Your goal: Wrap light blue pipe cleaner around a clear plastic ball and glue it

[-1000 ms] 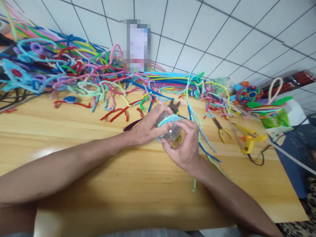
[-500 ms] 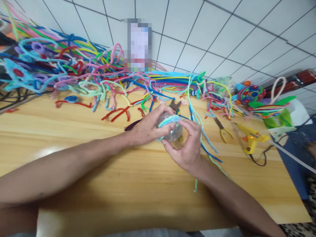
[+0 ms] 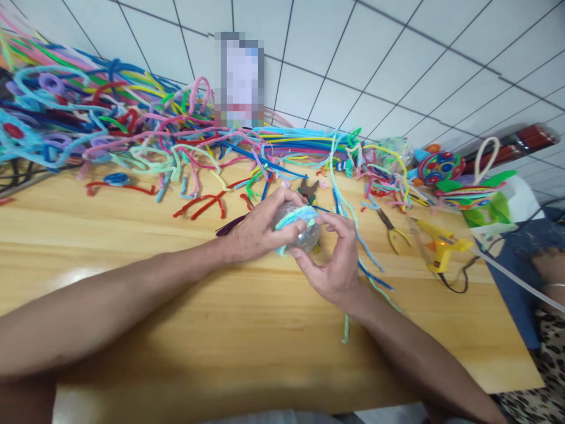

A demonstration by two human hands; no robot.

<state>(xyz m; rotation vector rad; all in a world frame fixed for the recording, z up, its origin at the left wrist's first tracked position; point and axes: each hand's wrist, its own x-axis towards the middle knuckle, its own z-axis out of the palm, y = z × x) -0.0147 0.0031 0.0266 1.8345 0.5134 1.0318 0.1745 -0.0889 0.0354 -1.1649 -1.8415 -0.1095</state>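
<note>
A clear ball (image 3: pixel 309 238), with light blue and pale green pipe cleaners (image 3: pixel 293 217) laid around it as a band, is held above the table. My left hand (image 3: pixel 258 231) is closed round its left side, the thumb pressing across the band. On the other side, my right hand (image 3: pixel 336 259) curls in with thumb and index finger touching the ball. Long pale green and blue pipe cleaners (image 3: pixel 358 232) trail beside and behind my right hand. Dark-jawed cutting pliers (image 3: pixel 308 191) lie just behind the ball, partly hidden.
A tangled heap of colourful pipe cleaners (image 3: pixel 145 126) covers the back left. To the right lie needle-nose pliers (image 3: pixel 392 231), a yellow glue gun (image 3: pixel 444 242) with its cord, and a decorated ball (image 3: pixel 441 166). A purple tassel (image 3: pixel 229 227) is near my left wrist. Another person's arm (image 3: pixel 549 268) shows at far right.
The whole view has shifted slightly, so things appear a little further left. Both hands keep their hold on the ball, which seems turned slightly, showing more of the band.
</note>
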